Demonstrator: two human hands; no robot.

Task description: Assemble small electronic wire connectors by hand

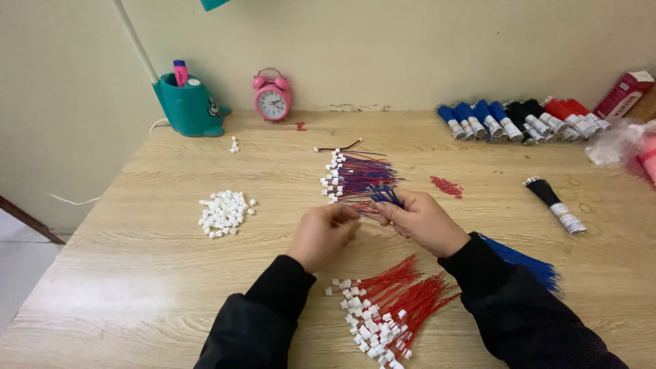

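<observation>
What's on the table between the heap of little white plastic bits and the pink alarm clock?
In the head view, only a tiny cluster of white pieces lies between the white heap and the pink alarm clock; the rest is bare wooden table.

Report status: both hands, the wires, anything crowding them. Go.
Left hand and right hand pinched together on blue wires. Red-and-blue wire pile just beyond; red wires beneath the wrists. Nothing blocking.

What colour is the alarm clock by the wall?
Pink, with a white face; the alarm clock shows best in the head view.
</observation>
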